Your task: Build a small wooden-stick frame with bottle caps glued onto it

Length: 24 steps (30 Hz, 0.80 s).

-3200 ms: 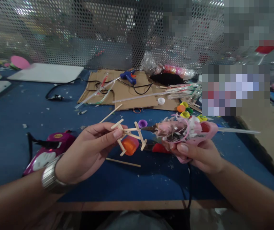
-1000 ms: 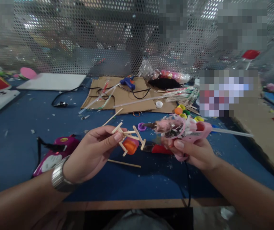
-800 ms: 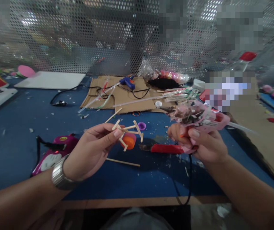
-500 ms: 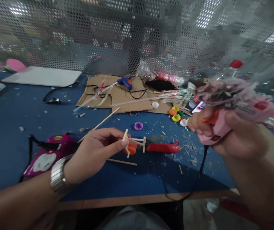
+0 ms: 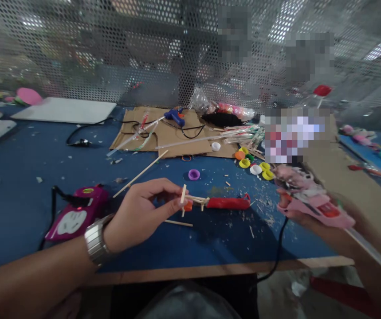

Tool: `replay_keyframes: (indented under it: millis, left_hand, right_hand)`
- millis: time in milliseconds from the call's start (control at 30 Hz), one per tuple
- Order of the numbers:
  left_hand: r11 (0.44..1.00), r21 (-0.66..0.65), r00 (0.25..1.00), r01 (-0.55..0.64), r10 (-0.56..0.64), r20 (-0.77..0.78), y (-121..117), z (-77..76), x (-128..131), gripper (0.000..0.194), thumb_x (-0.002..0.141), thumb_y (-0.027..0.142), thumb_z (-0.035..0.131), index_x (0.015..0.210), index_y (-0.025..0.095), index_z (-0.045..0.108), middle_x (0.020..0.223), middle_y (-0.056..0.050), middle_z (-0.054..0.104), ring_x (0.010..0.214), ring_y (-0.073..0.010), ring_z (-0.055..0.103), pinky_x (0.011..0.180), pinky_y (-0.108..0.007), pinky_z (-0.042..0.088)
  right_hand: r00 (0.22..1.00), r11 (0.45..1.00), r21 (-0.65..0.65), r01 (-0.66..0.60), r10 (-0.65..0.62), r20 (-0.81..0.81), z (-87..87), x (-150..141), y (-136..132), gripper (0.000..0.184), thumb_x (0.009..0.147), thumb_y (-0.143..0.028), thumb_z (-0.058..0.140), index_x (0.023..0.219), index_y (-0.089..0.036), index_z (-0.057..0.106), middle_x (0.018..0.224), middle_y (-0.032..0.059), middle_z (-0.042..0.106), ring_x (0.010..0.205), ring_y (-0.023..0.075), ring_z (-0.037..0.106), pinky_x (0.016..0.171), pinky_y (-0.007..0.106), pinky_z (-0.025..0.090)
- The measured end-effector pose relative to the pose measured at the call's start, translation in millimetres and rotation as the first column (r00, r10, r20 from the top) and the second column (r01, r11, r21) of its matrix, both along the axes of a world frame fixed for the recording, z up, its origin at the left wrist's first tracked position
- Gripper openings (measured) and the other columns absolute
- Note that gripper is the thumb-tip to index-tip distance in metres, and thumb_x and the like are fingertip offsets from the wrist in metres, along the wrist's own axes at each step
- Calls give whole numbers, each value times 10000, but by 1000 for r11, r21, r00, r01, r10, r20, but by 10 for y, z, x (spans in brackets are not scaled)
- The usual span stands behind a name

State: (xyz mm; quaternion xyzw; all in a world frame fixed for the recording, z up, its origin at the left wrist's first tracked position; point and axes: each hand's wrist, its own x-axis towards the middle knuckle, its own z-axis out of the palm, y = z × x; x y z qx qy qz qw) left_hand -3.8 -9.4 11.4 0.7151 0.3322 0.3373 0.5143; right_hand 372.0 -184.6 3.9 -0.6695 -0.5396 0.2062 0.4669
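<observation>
My left hand (image 5: 143,215), wearing a metal-banded watch (image 5: 97,241), pinches a small frame of thin wooden sticks (image 5: 184,194) between thumb and fingers. Something orange (image 5: 188,206), partly hidden, shows just behind the frame. On the right, my right hand (image 5: 305,223) is wrapped around a pink hot glue gun (image 5: 331,212) with a clear glue stick (image 5: 376,254) poking out of its rear. Debris clings to the gun's front, and its nozzle is hard to make out. Beyond the frame lies a red-handled tool (image 5: 228,203); its working end is hidden.
A magenta device (image 5: 80,212) with a cable sits at left. Loose wooden sticks (image 5: 140,174) and a purple bottle cap (image 5: 194,174) lie nearby. Farther back are cardboard (image 5: 173,141), a blue glue gun (image 5: 174,117) and several coloured caps (image 5: 244,163). A perforated metal screen (image 5: 110,53) stands behind.
My right hand has lowered the pink glue gun and turned it, so its rear now points down to the right. The stick frame has tilted in my left hand.
</observation>
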Motion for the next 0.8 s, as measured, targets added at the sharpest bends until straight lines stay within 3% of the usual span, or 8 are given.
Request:
replay_keyframes:
  millis: [67,133,200,300,533,800]
  left_hand:
    - [999,-44,999,7,-5,31,1,-15,-5,178,905,392,910,902,216,881,891,-83,849,783,-197,754,704,-266,574]
    - [995,-98,999,11,-6,53,19,-32,-13,214,910,415,906,928,206,863,902,-86,850,803,-213,776,743,-289,604]
    - [996,-87,999,-5,9,40,47,-49,-21,235,923,424,886,942,195,835,881,-76,841,800,-210,784,757,-295,619]
    - [1000,-24,1000,-6,6,-16,78,-70,-25,237,941,423,852,961,191,808,861,-59,834,776,-194,784,737,-288,618]
    - [998,-8,996,69,-69,-64,68,-82,-5,262,984,468,806,1007,207,819,929,-64,870,818,-195,812,773,-297,645]
    - [994,-83,995,70,-76,-62,91,-58,-21,307,993,509,807,1069,212,833,996,-75,886,916,-213,839,847,-307,661]
  right_hand:
    - [915,996,1,-86,79,395,-8,104,22,271,780,-386,983,979,-331,807,864,86,753,743,313,708,666,450,563]
    - [769,987,6,-161,122,627,-15,218,68,237,854,-374,925,1046,-325,795,899,95,760,786,310,737,693,428,585]
    - [641,982,13,-189,113,759,-54,313,103,258,942,-381,816,1180,-289,779,995,117,797,867,322,777,776,440,622]
    - [574,986,-18,-164,110,811,-172,397,103,286,1008,-336,692,1259,-226,776,1124,147,824,1008,365,800,928,519,624]
    - [598,978,-129,-162,201,776,-374,480,84,349,993,-277,633,1315,-210,753,1215,139,815,1083,344,794,961,493,631]
    - [721,965,-135,-223,256,643,-404,548,182,335,923,-272,717,1246,-245,799,1167,111,833,1064,328,795,996,507,633]
